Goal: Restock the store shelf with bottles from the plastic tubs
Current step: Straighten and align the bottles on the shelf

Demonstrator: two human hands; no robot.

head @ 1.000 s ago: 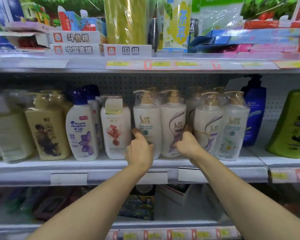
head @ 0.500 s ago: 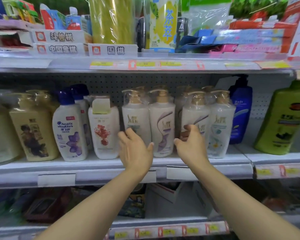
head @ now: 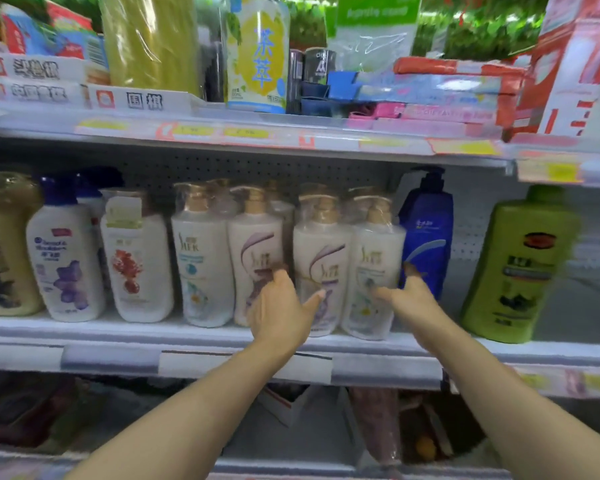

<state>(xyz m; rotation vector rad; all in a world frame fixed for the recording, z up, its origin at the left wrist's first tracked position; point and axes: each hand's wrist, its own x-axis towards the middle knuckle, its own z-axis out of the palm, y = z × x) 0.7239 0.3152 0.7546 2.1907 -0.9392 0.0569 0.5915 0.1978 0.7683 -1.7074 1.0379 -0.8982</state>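
Across mid-frame I see the shelf (head: 222, 336), its row of bottles filling it. Right of centre stands the wrapped twin pack (head: 347, 258) of white bottles. My left hand (head: 281, 313) and right hand (head: 404, 297) flank it, spread open, fingers on the wrap. I judge I'm squaring it up; next, nudge it flush.

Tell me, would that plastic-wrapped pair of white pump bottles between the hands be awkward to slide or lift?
Probably heavy: the wrapped twin pack is two large bottles that look full. The glossy film may be slippery, so gripping from both sides, as the left hand and right hand do, seems sensible. Tall and narrow, it might tip if pushed near the pumps.
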